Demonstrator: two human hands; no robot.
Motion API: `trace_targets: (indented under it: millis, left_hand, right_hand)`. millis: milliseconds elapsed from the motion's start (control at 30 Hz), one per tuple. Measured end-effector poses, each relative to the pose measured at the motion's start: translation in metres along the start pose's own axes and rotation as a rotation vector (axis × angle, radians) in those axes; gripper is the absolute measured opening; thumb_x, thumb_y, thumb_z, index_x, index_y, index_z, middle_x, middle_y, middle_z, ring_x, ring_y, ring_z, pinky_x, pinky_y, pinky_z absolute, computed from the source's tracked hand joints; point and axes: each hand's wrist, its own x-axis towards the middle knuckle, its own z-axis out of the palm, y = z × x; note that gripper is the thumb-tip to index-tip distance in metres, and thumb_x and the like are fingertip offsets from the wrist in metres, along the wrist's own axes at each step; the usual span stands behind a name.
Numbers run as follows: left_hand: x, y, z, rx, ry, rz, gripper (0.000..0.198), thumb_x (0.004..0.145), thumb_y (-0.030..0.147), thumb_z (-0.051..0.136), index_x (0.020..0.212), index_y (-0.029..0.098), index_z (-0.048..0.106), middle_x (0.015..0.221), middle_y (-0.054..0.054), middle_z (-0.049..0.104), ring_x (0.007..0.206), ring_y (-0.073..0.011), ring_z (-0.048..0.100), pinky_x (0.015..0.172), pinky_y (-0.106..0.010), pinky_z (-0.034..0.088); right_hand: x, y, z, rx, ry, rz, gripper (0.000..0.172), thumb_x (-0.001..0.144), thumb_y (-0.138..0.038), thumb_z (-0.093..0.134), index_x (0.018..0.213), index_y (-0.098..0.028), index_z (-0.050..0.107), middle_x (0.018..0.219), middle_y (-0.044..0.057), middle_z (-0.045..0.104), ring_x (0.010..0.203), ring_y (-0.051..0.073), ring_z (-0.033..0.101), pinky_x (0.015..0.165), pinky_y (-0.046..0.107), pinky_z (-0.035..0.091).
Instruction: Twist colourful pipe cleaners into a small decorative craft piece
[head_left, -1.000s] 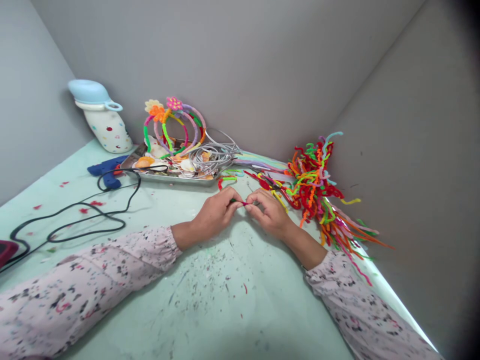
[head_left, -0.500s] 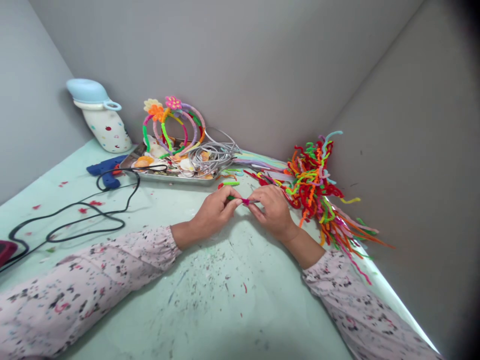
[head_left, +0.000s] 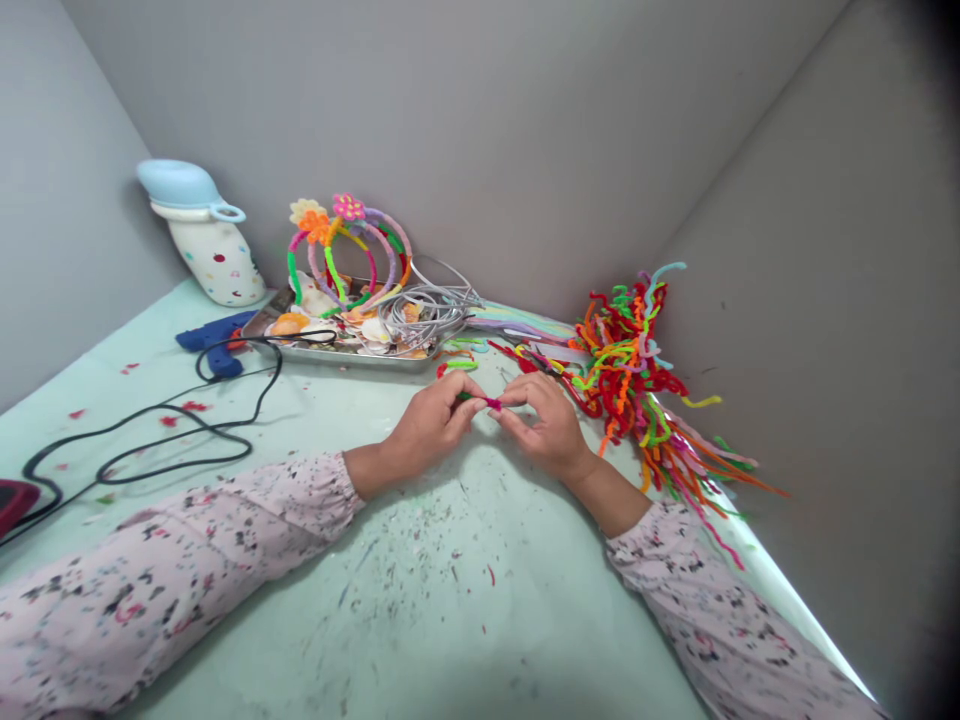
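Note:
Between my two hands is a short piece of magenta pipe cleaner, with a bit of green at its left end. My left hand is closed, pinching the green end between thumb and fingertips. Thumb and index finger of my right hand are closed on the magenta end. Much of the piece is hidden by the fingers. Just behind my left hand, short green and red pipe cleaner bits lie on the table.
A metal tray holds fuzzy flower rings, scraps and a grey wire coil. To its left are a blue glue gun with a looping black cord and a bottle. Colourful pipe cleaners are heaped at right.
My hands stay almost in place, still pinching the pipe cleaner, with only slight finger movement. The whole view has shifted very slightly.

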Motion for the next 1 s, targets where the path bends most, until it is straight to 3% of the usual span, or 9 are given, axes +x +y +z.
trace_targets:
  millis: [333,567,800,1000]
  left_hand:
    - [0.0003,-0.0003,-0.0012,0.031,-0.01,0.048,0.012,0.091,0.024,0.048,0.086,0.016,0.056,0.073,0.0,0.057,0.067,-0.0121,0.051,0.062,-0.025,0.039]
    - [0.0003,-0.0003,-0.0018,0.051,-0.023,0.07,0.012,0.091,0.024,0.048,0.086,0.016,0.055,0.072,0.0,0.056,0.066,-0.0118,0.05,0.062,-0.025,0.038]
    - [0.0003,-0.0029,-0.0005,0.015,0.002,0.029,0.013,0.091,0.026,0.048,0.087,0.017,0.056,0.07,0.001,0.056,0.064,-0.0117,0.05,0.06,-0.024,0.038]
    - [0.0,-0.0026,-0.001,0.054,-0.017,0.053,0.013,0.091,0.027,0.048,0.086,0.017,0.055,0.071,0.0,0.057,0.065,-0.0125,0.051,0.062,-0.026,0.039]
  right_hand:
    - [-0.001,-0.0014,-0.0004,0.315,-0.051,0.297,0.008,0.081,-0.029,0.066,0.078,-0.022,0.064,0.08,0.001,0.065,0.079,0.017,0.06,0.079,0.035,0.047]
    - [0.0042,-0.0022,-0.0053,0.452,-0.194,0.518,0.014,0.079,-0.033,0.066,0.075,-0.02,0.065,0.073,-0.001,0.063,0.07,0.015,0.056,0.071,0.03,0.045]
    - [0.0044,-0.0031,-0.007,0.362,-0.183,0.413,0.018,0.086,-0.035,0.056,0.08,-0.02,0.064,0.077,0.0,0.063,0.076,0.016,0.057,0.074,0.03,0.044]
    - [0.0051,-0.0048,-0.0038,0.431,-0.22,0.51,0.017,0.086,-0.033,0.054,0.078,-0.02,0.061,0.07,-0.003,0.057,0.067,0.013,0.052,0.067,0.027,0.042]
